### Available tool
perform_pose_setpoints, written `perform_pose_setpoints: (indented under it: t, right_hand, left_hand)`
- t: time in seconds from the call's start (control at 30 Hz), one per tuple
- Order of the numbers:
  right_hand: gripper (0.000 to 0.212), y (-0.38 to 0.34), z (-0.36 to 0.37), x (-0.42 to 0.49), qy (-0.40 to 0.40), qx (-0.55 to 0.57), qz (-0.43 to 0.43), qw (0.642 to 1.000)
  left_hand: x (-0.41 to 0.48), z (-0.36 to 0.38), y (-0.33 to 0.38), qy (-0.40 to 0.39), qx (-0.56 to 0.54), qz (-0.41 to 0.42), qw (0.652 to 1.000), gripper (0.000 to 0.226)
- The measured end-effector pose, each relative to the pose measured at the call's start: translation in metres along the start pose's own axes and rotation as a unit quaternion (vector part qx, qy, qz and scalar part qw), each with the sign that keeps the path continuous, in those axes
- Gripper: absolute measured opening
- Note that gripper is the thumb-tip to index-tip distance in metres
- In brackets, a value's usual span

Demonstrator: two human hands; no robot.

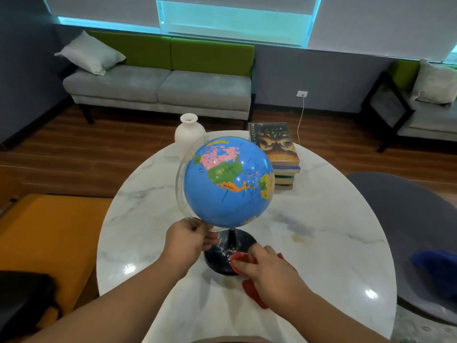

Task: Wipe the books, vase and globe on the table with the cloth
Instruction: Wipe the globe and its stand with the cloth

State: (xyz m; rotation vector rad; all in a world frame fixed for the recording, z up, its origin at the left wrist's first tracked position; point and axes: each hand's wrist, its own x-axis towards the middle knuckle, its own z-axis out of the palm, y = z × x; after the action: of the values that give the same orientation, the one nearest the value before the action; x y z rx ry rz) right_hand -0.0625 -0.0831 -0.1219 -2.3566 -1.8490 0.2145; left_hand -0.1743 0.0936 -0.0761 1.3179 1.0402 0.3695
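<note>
Pinching globe [227, 191] by its ring [180, 174], left hand [188, 240], right hand [269, 268] gripping cloth [253, 292] on base [218, 256] — half hidden.

A grey sofa [158, 91] with green back cushions stood under lowered blinds [106, 8], with a pale pillow [90, 53] propped at its left end. Right of the sofa, a white cable [301, 120] hung from a wall socket [302, 94], and farther right stood a second seat [405, 120]. Nearer than the sofa were an orange cushion [49, 238] on the left and a dark grey chair [408, 219] on the right.
</note>
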Motion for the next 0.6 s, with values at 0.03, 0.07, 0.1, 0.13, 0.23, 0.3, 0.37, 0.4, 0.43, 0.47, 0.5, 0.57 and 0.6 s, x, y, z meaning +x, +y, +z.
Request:
perform_pose_setpoints:
  t: [0.03, 0.07, 0.1, 0.13, 0.23, 0.3, 0.37, 0.4, 0.43, 0.47, 0.5, 0.57, 0.6]
  right_hand:
    - [0.019, 0.002, 0.001, -0.001, -0.018, 0.038, 0.044, 0.998]
    - [0.004, 0.002, -0.004, 0.000, -0.003, 0.014, 0.047, 0.999]
    - [0.017, 0.005, -0.006, 0.003, 0.018, 0.024, 0.094, 0.995]
    - [0.026, 0.008, -0.012, 0.003, 0.011, 0.007, 0.107, 0.994]
    - [0.012, 0.005, -0.014, 0.005, 0.014, 0.042, 0.076, 0.996]
    - [0.028, -0.002, -0.007, 0.004, -0.041, 0.028, -0.006, 0.999]
    - [0.019, 0.002, -0.004, 0.005, -0.019, 0.073, 0.049, 0.996]
    - [0.004, 0.006, -0.011, 0.009, 0.000, 0.048, 0.062, 0.997]
    - [0.016, 0.010, -0.014, 0.012, -0.001, 0.032, 0.083, 0.996]
    - [0.021, 0.008, -0.018, 0.013, 0.010, -0.001, 0.073, 0.997]
    - [0.016, 0.011, -0.011, 0.016, 0.022, 0.047, 0.092, 0.994]
    - [0.022, 0.004, -0.004, 0.014, -0.024, 0.110, 0.082, 0.990]
    - [0.033, 0.003, -0.002, 0.014, -0.039, 0.106, 0.070, 0.991]
  left_hand:
    - [-0.001, 0.000, 0.000, -0.003, -0.003, -0.003, 1.000, 0.014]
    - [-0.001, 0.000, 0.000, -0.005, -0.007, -0.004, 1.000, 0.014]
    - [-0.002, 0.000, -0.001, -0.005, -0.010, -0.003, 1.000, 0.014]
    - [-0.002, -0.001, -0.001, -0.003, -0.009, 0.000, 1.000, 0.014]
    - [-0.002, -0.002, -0.002, -0.004, -0.008, -0.002, 1.000, 0.014]
    - [-0.001, -0.002, -0.002, -0.005, -0.008, -0.007, 1.000, 0.013]
    - [-0.001, -0.003, -0.001, -0.008, -0.009, -0.010, 1.000, 0.014]
    - [-0.001, -0.003, -0.001, -0.009, -0.011, -0.010, 1.000, 0.014]
    - [-0.001, -0.002, -0.002, -0.007, -0.013, -0.009, 1.000, 0.015]
    - [-0.001, -0.002, -0.001, -0.006, -0.014, -0.008, 1.000, 0.014]
    - [-0.002, -0.002, -0.001, -0.004, -0.015, -0.008, 1.000, 0.014]
    - [-0.001, -0.002, 0.000, -0.002, -0.014, -0.009, 1.000, 0.013]
    - [0.000, -0.003, 0.000, -0.003, -0.014, -0.010, 1.000, 0.013]
